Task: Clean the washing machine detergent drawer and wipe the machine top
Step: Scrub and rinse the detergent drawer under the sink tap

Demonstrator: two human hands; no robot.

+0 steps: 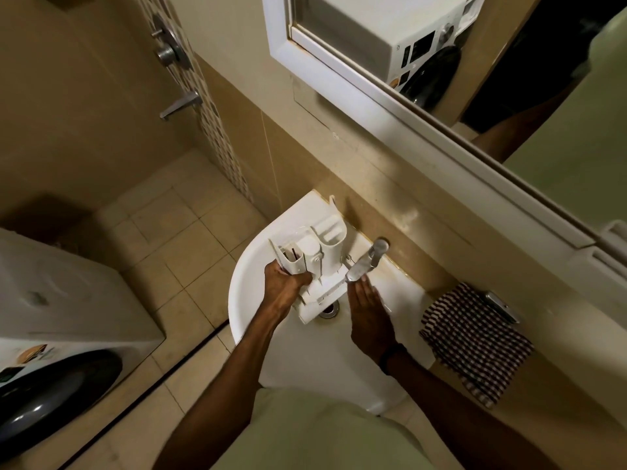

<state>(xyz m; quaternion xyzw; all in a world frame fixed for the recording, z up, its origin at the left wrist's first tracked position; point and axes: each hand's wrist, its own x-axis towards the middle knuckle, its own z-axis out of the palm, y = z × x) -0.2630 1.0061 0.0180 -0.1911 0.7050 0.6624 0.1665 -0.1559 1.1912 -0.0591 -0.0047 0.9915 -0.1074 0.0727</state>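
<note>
The white plastic detergent drawer (319, 262) is held over the white basin (244, 290), its compartments facing up and its lower end near the drain (330, 310). My left hand (286, 286) grips the drawer's left side. My right hand (368, 310) is flat with fingers extended just under the chrome tap spout (364, 262), holding nothing. The white washing machine (64, 317) with its dark round door stands at the lower left; its top is bare.
A checked cloth (475, 340) lies on the ledge right of the basin, next to a small metal object (502, 305). A mirror (441, 62) above reflects the machine. Shower fittings (173, 52) are on the tiled wall at upper left.
</note>
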